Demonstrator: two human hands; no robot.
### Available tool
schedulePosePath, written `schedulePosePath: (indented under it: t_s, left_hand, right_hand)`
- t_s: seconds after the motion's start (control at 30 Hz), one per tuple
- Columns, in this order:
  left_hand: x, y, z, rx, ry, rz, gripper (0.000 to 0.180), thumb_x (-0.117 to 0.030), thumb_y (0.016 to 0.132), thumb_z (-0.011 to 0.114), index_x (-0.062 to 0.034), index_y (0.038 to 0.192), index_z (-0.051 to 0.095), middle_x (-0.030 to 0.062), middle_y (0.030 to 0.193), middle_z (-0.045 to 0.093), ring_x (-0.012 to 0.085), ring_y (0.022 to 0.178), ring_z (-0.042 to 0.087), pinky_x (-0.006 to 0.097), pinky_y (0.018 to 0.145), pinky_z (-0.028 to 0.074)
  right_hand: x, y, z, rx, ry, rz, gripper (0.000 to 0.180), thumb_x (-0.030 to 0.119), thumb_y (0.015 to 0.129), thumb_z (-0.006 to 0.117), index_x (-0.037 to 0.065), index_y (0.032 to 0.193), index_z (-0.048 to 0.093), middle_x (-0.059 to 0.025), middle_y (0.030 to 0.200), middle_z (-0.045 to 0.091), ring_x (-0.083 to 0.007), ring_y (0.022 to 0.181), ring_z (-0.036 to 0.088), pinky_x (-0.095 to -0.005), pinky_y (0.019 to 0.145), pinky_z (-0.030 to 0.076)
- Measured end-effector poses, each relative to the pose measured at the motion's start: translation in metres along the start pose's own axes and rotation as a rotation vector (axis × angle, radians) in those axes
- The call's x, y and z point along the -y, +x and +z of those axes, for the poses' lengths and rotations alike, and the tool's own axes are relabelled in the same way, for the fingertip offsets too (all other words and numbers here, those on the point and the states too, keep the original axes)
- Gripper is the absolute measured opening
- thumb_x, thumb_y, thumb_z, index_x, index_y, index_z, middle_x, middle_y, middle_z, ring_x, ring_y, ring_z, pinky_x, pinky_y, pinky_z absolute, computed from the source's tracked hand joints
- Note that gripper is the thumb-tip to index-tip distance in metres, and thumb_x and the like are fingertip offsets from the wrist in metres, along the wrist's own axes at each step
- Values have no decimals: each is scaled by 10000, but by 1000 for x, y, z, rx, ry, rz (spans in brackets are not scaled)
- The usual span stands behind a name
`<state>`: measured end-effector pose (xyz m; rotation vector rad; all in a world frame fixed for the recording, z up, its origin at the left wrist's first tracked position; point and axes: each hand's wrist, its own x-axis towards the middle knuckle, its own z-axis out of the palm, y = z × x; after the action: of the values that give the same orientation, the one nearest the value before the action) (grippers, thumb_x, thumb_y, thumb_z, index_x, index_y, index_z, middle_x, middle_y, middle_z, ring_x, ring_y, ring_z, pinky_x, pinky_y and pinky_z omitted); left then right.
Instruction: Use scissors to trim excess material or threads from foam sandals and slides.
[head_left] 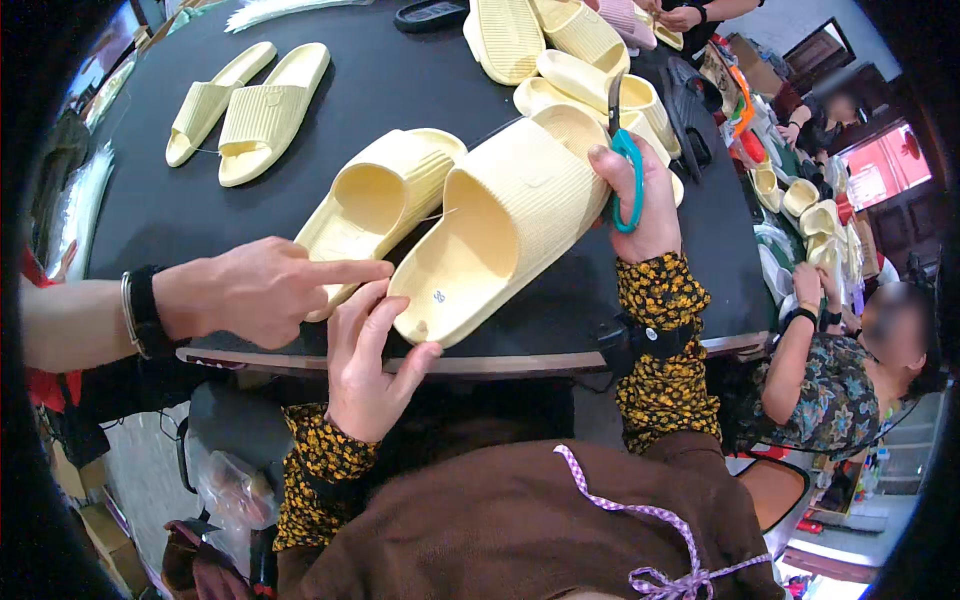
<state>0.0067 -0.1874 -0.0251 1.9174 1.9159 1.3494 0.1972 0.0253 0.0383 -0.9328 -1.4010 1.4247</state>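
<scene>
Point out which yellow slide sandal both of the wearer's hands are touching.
The big front sandal: left hand at its near end, right hand, with teal scissors, on its side.

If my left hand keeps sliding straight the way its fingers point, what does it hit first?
Likely nothing new: the left hand already touches the open end of the nearer pale yellow slipper, so it would push on that slipper.

It was a footwear workshop or small factory. Many identical pale yellow foam slides point(520, 215) lay in pairs across a large black worktable point(400, 90), with more heaped at its far end point(560, 40) and stacked beside another seated worker point(840, 390) to the right. Scissors with teal handles point(628, 170) and cardboard boxes point(745, 50) were also there.
</scene>
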Motion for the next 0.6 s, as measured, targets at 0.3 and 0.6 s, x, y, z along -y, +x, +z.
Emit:
schedulePosePath:
  t_s: [0.3,0.6]
  left_hand:
    - [-14,6,-7,176,-48,-43,813,-210,546,821,1,1224,424,188,1190,465,357,1085,437,422,933,353]
    - [-18,9,-13,177,-423,-346,450,-111,747,662,24,1130,468,108,1041,544,181,903,526,294,817,429]
  right_hand:
    - [-16,5,19,133,59,195,471,182,744,668,-81,1096,499,-88,893,595,-143,766,574,-253,693,468]
    - [-33,14,14,195,130,241,321,153,754,662,-30,989,543,-80,812,606,-138,718,578,-250,650,468]
